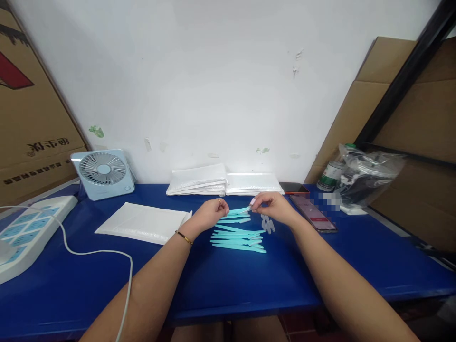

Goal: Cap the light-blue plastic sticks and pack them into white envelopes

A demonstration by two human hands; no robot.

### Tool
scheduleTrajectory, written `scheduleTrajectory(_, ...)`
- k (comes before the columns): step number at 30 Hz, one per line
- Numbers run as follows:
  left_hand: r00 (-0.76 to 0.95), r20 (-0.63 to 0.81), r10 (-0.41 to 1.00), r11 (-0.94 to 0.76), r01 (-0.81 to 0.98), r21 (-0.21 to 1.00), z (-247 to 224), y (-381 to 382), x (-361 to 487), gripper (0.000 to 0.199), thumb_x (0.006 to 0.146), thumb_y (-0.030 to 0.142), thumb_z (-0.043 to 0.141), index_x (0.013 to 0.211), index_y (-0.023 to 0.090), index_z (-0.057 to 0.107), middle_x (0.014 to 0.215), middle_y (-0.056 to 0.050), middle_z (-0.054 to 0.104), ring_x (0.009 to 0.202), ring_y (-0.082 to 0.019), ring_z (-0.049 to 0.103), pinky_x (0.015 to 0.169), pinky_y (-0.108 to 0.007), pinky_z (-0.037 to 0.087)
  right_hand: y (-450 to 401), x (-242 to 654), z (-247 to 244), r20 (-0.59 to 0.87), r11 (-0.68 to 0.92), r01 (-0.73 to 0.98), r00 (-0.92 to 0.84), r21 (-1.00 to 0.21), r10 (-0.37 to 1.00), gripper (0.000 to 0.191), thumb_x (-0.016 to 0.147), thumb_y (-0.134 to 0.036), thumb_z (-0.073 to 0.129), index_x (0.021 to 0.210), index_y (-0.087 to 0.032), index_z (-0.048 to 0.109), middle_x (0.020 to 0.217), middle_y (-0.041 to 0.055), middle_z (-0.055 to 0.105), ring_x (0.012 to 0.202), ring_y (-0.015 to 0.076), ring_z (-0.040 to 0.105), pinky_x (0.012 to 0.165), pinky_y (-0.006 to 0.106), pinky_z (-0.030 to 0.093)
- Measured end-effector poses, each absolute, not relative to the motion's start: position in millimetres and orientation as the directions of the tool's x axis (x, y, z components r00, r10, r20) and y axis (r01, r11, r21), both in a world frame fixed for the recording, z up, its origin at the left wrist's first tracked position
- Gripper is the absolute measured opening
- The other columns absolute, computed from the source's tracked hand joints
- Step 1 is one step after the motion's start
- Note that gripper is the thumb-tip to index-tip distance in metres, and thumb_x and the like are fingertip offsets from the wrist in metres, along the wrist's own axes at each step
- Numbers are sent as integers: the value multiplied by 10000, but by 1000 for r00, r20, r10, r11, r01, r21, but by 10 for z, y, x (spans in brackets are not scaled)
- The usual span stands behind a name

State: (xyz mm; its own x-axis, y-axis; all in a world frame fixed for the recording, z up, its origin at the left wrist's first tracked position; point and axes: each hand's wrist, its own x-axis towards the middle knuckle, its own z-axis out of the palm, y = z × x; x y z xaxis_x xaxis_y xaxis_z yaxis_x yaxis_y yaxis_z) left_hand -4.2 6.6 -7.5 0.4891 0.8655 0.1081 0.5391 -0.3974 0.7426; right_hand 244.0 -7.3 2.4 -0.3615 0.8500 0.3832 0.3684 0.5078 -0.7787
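Several slim turquoise plastic sticks (238,236) lie in a row on the blue table (228,280). Over the far end of the row, my left hand (211,213) pinches one end of a turquoise stick (238,211) and my right hand (271,205) pinches its other end with fingertips. A few small clear plastic caps (268,223) lie just under my right hand. My left wrist wears a thin bracelet.
A white padded envelope (142,222) lies at the left, stacked white envelopes (224,181) at the back. A small fan (103,173), a power strip (24,232) with a white cable, two phones (313,213), a plastic bag (366,175) and cardboard boxes surround the table.
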Motion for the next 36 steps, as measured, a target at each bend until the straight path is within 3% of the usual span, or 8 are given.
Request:
scheduleTrajectory(6, 471, 105, 876, -411, 612, 675, -121, 71, 20, 227, 781, 347, 474, 839, 173, 608, 767, -25, 634, 686, -151, 556, 575, -239, 381, -78, 2410, 8, 321, 495, 404, -425, -769, 846, 130, 669, -269, 693, 782, -207, 709, 871, 39, 652, 798, 172, 617, 747, 301, 500)
scheduleTrajectory(9, 429, 146, 891, -432, 705, 562, -101, 59, 17, 191, 779, 333, 517, 876, 208, 624, 859, -28, 651, 806, -179, 573, 664, -259, 381, -64, 2585, 44, 262, 504, 555, -459, -662, 849, 168, 673, -252, 681, 833, -220, 719, 918, 44, 619, 802, 169, 592, 712, 282, 483)
scheduleTrajectory(12, 494, 194, 848, -520, 704, 483, -39, -9, 26, 216, 745, 387, 591, 902, 246, 637, 939, -17, 643, 915, -204, 557, 761, -278, 362, -54, 2747, 53, 121, 478, 678, -504, -558, 855, 144, 651, -200, 673, 779, -229, 732, 832, 30, 608, 738, 159, 572, 656, 258, 457)
scheduleTrajectory(16, 682, 130, 720, -655, 605, 453, 5, -127, 78, 260, 692, 463, 647, 848, 255, 662, 873, -1, 640, 871, -191, 566, 780, -274, 336, -49, 2787, 28, 2, 468, 729, -539, -500, 842, 152, 619, -190, 694, 759, -237, 729, 819, 21, 602, 707, 149, 559, 628, 240, 437)
scheduleTrajectory(20, 685, 88, 723, -650, 632, 422, -39, -170, 132, 141, 738, 366, 609, 753, 238, 667, 790, 8, 653, 780, -170, 575, 750, -268, 329, -56, 2740, 25, -22, 457, 756, -527, -468, 850, 92, 641, -210, 674, 729, -221, 701, 840, 25, 625, 722, 148, 566, 624, 227, 429)
scheduleTrajectory(24, 648, 98, 755, -621, 659, 425, -58, -136, 128, 146, 777, 282, 540, 714, 209, 650, 748, -2, 660, 699, -152, 568, 685, -255, 345, -80, 2768, 65, -57, 357, 741, -469, -569, 881, 91, 702, -234, 611, 772, -190, 649, 787, 31, 662, 689, 149, 588, 595, 225, 432)
scheduleTrajectory(28, 561, 136, 816, -550, 684, 478, 0, -104, 71, 197, 826, 320, 468, 787, 201, 619, 763, -18, 652, 677, -154, 561, 599, -245, 354, -98, 2828, 126, -32, 310, 625, -474, -717, 880, 127, 744, -275, 577, 811, -171, 607, 728, 26, 660, 645, 137, 583, 589, 233, 440)
scheduleTrajectory(36, 467, 66, 882, -407, 683, 607, 20, -51, -16, 231, 822, 373, 435, 819, 194, 581, 781, -22, 644, 674, -157, 555, 552, -241, 368, -101, 2813, 175, 112, 315, 505, -392, -803, 913, 206, 667, -342, 682, 710, -146, 635, 695, 44, 662, 650, 154, 600, 625, 272, 476)
